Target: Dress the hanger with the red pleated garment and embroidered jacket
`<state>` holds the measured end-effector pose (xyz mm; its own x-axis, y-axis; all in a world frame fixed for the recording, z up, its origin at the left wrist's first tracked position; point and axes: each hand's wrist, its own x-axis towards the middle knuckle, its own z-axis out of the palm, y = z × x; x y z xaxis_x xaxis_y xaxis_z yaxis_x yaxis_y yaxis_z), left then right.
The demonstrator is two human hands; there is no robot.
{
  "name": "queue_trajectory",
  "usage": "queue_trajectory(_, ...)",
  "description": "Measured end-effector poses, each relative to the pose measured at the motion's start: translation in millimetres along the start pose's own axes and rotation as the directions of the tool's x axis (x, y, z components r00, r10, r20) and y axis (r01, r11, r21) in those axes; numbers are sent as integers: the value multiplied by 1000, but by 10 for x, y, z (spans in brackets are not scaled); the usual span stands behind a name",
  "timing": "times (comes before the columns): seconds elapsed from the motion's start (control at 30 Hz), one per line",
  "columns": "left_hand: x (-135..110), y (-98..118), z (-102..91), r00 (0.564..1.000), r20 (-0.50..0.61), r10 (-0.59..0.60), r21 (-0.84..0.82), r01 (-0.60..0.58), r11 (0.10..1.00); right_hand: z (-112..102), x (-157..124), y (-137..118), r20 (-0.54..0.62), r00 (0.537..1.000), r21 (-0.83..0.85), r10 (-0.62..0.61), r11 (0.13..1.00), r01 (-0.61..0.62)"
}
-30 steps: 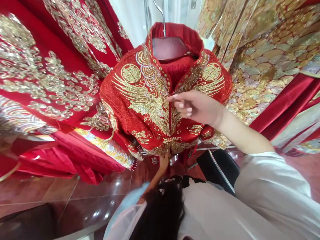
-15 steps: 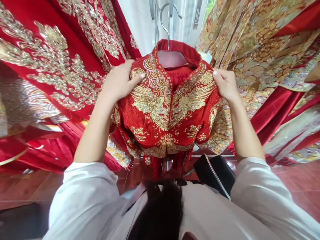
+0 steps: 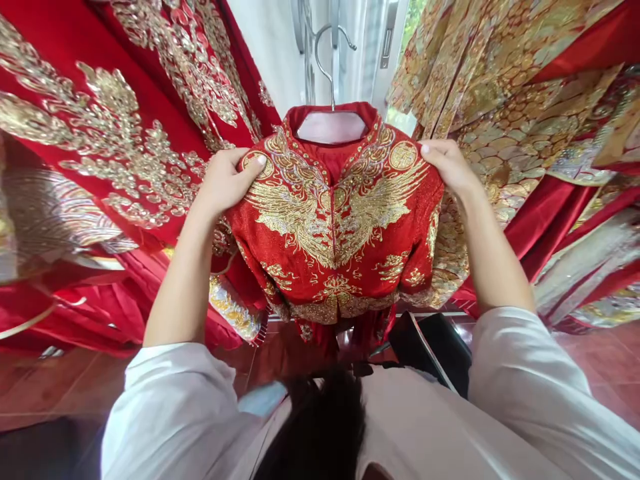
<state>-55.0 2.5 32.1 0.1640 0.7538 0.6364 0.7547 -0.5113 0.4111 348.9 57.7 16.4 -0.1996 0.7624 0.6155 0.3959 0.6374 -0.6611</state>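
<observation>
A red jacket [image 3: 334, 233] with gold embroidery and a stand-up collar hangs in front of me on a hanger [image 3: 327, 63] with a metal hook. My left hand [image 3: 227, 179] grips its left-side shoulder, thumb on the round gold motif and the other fingers hidden behind the cloth. On the opposite shoulder my right hand [image 3: 447, 165] pinches the fabric, its thumb along the edge beside a matching motif. Between the hands the front panels meet at the middle, and the shoulders are spread wide. Red cloth shows below the hem.
Red garments with gold beading [image 3: 145, 147] hang close on the left. Gold patterned garments [image 3: 500, 120] hang on the right. A metal frame [image 3: 385, 47] stands behind the hanger. A black item [image 3: 435, 350] with a pale edge is near the tiled floor [image 3: 280, 357].
The jacket's collar has moved lower and slightly left in view, and its front now lies flatter. Both hands keep their hold on the shoulders; the left one sits a little lower.
</observation>
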Motion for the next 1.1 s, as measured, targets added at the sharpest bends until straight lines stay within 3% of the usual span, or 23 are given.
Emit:
queue_trajectory(0.1,60,-21,-65,995,93,23,-61,-17,998,4,-98,124,-39,999,117,19,993,-15)
queue_trajectory(0.2,-11,-100,-60,993,113,-18,-147,34,989,65,-225,77,-274,961,-74,-31,997,11)
queue_trajectory(0.27,-147,-141,18,998,-33,-60,-123,55,991,246,-398,-64,-533,837,-260,-124,965,-22)
queue_trajectory(0.33,-317,-158,140,966,-251,-67,-45,57,997,585,-623,-270,-692,698,-342,-183,935,-94)
queue_trajectory(0.37,-399,-159,205,938,-341,-55,-6,56,998,803,-729,-385,-686,709,-326,-162,940,-101)
queue_trajectory(0.47,-576,-145,352,887,-461,-18,42,42,998,1482,-888,-692,-407,913,-109,30,991,-82)
queue_trajectory(0.53,-624,-135,384,886,-463,-13,36,33,999,1805,-824,-802,-265,958,20,107,994,-106)
queue_trajectory(0.63,-632,-134,361,901,-432,-22,37,42,998,1988,-613,-804,-160,980,125,122,987,-102)
queue_trajectory(0.73,-636,-157,334,915,-403,-9,38,26,999,1985,-556,-698,-167,975,219,144,970,-105)
queue_trajectory(0.83,-663,-190,359,907,-422,22,58,3,998,2052,-867,-521,-269,929,333,254,930,-158)
queue_trajectory(0.9,-693,-204,400,883,-467,38,84,2,996,2178,-1283,-355,-237,900,377,366,888,-262)
queue_trajectory(0.97,-728,-205,446,859,-510,49,116,12,993,2334,-1811,-170,-134,841,350,524,819,-455)
queue_trajectory(1.1,-770,-171,510,846,-523,108,131,-45,990,2448,-2874,134,-66,769,259,636,755,-602)
